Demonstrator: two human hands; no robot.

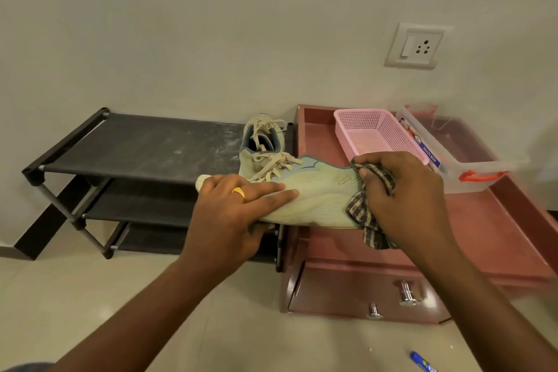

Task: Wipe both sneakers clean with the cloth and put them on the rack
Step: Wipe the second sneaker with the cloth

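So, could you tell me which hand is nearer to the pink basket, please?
Right. The right hand, gripping the cloth on the held sneaker, is just in front of the pink basket; the left hand holds the sneaker's other end, farther left, over the rack.

Sneaker (265, 130) atop black rack (136, 142)

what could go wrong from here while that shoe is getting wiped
The left hand grips the sneaker by one end only; hard rubbing by the right hand with the cloth could twist it loose.
Its loose laces could snag the other sneaker.
The rack's top shelf shows pale dusty smears, so a wiped shoe set there may get dirty again.
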